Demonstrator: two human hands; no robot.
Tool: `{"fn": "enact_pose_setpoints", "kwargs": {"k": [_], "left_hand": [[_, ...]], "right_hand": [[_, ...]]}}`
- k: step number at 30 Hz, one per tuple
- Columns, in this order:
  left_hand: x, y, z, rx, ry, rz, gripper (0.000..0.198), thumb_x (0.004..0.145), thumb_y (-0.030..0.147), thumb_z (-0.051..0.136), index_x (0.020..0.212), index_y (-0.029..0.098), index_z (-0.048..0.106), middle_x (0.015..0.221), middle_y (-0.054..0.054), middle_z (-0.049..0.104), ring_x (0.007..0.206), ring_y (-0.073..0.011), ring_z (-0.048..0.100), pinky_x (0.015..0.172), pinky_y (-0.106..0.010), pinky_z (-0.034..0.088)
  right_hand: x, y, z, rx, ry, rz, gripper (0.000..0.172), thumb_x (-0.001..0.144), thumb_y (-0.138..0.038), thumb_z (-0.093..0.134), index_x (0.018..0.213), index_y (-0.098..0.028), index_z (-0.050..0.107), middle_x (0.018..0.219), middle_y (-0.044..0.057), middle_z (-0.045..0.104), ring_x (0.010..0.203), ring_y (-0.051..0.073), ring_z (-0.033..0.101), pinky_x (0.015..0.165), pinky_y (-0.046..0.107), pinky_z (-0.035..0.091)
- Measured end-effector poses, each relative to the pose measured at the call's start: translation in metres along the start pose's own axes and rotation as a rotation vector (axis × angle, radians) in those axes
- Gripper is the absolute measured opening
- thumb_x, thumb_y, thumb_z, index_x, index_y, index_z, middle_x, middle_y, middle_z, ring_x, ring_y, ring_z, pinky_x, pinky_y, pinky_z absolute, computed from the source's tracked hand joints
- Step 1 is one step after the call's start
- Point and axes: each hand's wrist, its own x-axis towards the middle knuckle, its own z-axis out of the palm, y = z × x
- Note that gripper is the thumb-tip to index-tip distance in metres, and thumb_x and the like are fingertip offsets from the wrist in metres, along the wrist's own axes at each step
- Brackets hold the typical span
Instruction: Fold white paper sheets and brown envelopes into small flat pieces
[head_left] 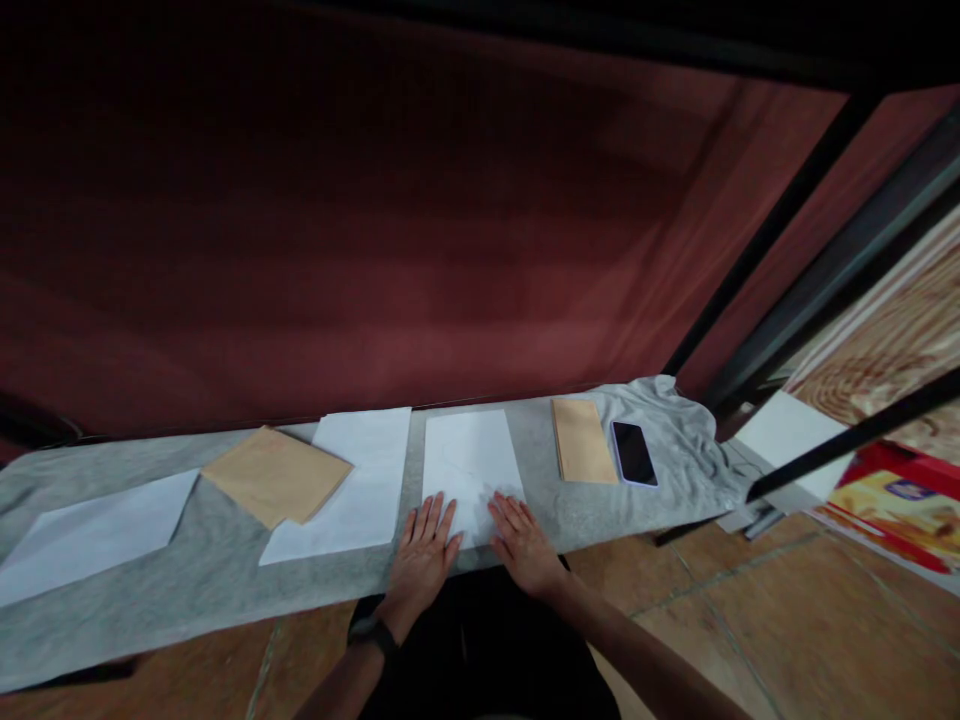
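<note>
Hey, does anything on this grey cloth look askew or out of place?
Mildly, yes: the left brown paper lies skewed, partly over white paper, and the grey cloth is rumpled at its right end, though flatter elsewhere. No spill shows.

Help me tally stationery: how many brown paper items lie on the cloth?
2: one brown item overlaps white paper; another lies just left of the phone. More may be hidden underneath.

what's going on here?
A person has both hands, left and right, palms down and fingers spread at the near edge of a white sheet on a gray cloth. Nothing is gripped. To the left, brown paper partly overlaps more white paper. To the right lie another brown piece and a smartphone.
</note>
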Motion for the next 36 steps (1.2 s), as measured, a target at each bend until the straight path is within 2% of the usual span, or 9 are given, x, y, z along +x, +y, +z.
{"fn": "enact_pose_setpoints", "kwargs": {"k": [2,4,9,13,15,19,22,29,36], "left_hand": [[0.000,-0.001,0.001,0.006,0.005,0.009,0.054,0.102,0.046,0.037,0.148,0.022,0.052,0.157,-0.011,0.045,0.146,-0.0302,0.041,0.119,-0.052,0.033],[-0.002,-0.002,0.002,0.008,0.003,0.014,0.054,0.102,0.046,0.037,0.148,0.022,0.051,0.157,-0.010,0.044,0.146,-0.0298,0.041,0.119,-0.052,0.033],[-0.002,-0.004,0.002,0.010,-0.016,-0.010,0.054,0.103,0.047,0.036,0.148,0.023,0.052,0.156,-0.009,0.045,0.146,-0.0303,0.042,0.119,-0.054,0.033],[0.015,0.005,0.003,-0.025,-0.032,-0.050,0.052,0.103,0.045,0.037,0.145,0.021,0.055,0.152,-0.012,0.051,0.144,-0.0301,0.044,0.120,-0.054,0.031],[0.027,0.013,0.006,-0.048,-0.034,-0.048,0.052,0.104,0.042,0.036,0.147,0.019,0.052,0.155,-0.012,0.047,0.146,-0.0287,0.041,0.120,-0.052,0.032],[0.043,0.026,0.014,-0.058,-0.052,-0.018,0.051,0.104,0.040,0.036,0.151,0.025,0.047,0.160,-0.008,0.041,0.150,-0.0286,0.035,0.120,-0.053,0.032],[0.040,0.022,0.018,-0.042,-0.048,-0.068,0.055,0.103,0.044,0.036,0.153,0.022,0.044,0.158,-0.011,0.043,0.149,-0.0286,0.036,0.120,-0.053,0.032],[0.018,-0.001,0.015,-0.047,0.028,-0.232,0.063,0.103,0.047,0.033,0.151,0.007,0.044,0.157,-0.019,0.042,0.148,-0.0315,0.038,0.120,-0.050,0.033],[0.018,0.009,0.010,-0.074,0.032,-0.319,0.054,0.101,0.036,0.041,0.147,0.010,0.050,0.156,-0.017,0.044,0.145,-0.0336,0.042,0.118,-0.051,0.035]], "right_hand": [[0.010,-0.013,0.017,-0.021,0.033,-0.036,0.051,0.103,-0.035,0.047,0.152,-0.020,0.044,0.158,0.009,0.043,0.147,0.024,0.040,0.121,0.047,0.035],[0.016,-0.015,0.024,-0.043,0.060,-0.039,0.051,0.103,-0.038,0.048,0.151,-0.021,0.046,0.157,0.010,0.045,0.146,0.025,0.042,0.121,0.047,0.034],[0.015,0.009,0.019,-0.089,0.049,-0.019,0.052,0.104,-0.039,0.046,0.152,-0.020,0.045,0.158,0.011,0.044,0.144,0.024,0.044,0.121,0.045,0.033],[0.019,0.021,0.012,-0.094,0.040,0.045,0.050,0.104,-0.038,0.046,0.150,-0.020,0.048,0.157,0.010,0.045,0.144,0.024,0.045,0.121,0.045,0.031],[0.029,0.020,0.014,-0.082,0.045,0.068,0.049,0.104,-0.038,0.044,0.150,-0.021,0.048,0.156,0.009,0.046,0.143,0.024,0.045,0.121,0.046,0.031],[0.048,0.012,0.024,-0.084,0.046,0.078,0.049,0.105,-0.039,0.041,0.150,-0.022,0.046,0.157,0.009,0.045,0.145,0.024,0.044,0.120,0.047,0.032],[0.051,0.014,0.028,-0.116,0.056,0.105,0.051,0.104,-0.039,0.042,0.152,-0.021,0.044,0.159,0.011,0.042,0.145,0.026,0.042,0.119,0.049,0.031],[0.037,0.031,0.027,-0.163,0.094,0.219,0.058,0.105,-0.041,0.039,0.155,-0.012,0.039,0.158,0.015,0.041,0.146,0.030,0.041,0.121,0.049,0.028],[0.034,0.029,0.026,-0.195,0.102,0.234,0.059,0.105,-0.042,0.037,0.154,-0.009,0.040,0.158,0.017,0.040,0.145,0.032,0.041,0.120,0.051,0.027]]}}
